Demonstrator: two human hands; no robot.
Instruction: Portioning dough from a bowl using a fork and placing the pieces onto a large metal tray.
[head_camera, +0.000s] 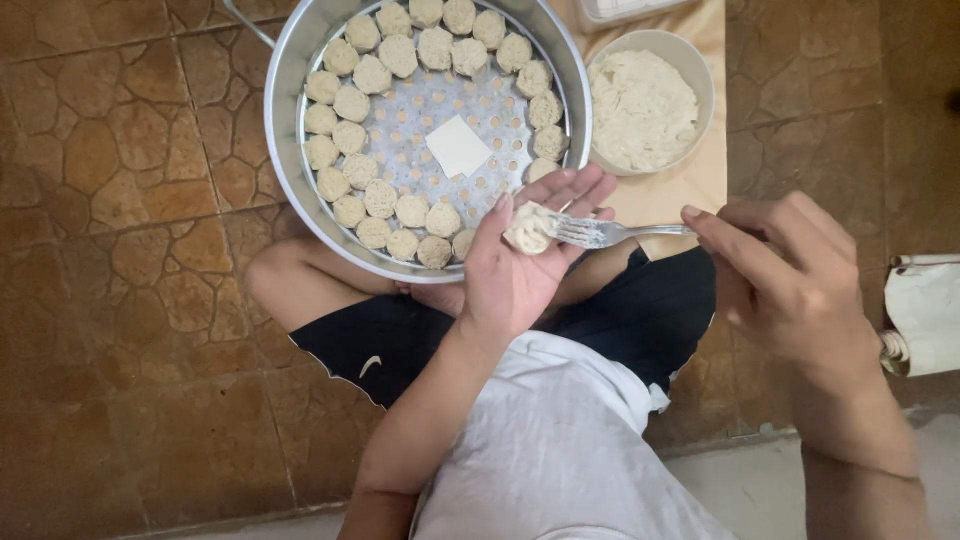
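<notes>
Hands: 2, both the person's own; the left hand (515, 270) lies palm up over the lap, the right hand (790, 285) sits to its right.
Dumpling in hand: 1, a pale dumpling (530, 228) resting on the left fingers (580, 190), just below the steamer's near rim.
Left fingers: spread flat and loose, cradling the dumpling rather than closing round it.
Fork: 1 metal fork (610, 233); its long axis runs nearly level, handle toward the right hand, tines pointing left and touching the dumpling.
Right fingers: curled narrow, pinching the fork's handle end.
Steamer: 1 round metal steamer tray (285, 120) with a perforated floor, standing on the floor ahead of the knees.
Dumplings in tray: roughly 30, set in 2 rings along the wall; the exact count is hard to fix at the rim.
Paper square: 1 white square (458, 146) lying near the tray's middle.
Bowl: 1 pale bowl (700, 90) of whitish filling, just right of the steamer, on a tan board (690, 185).
</notes>
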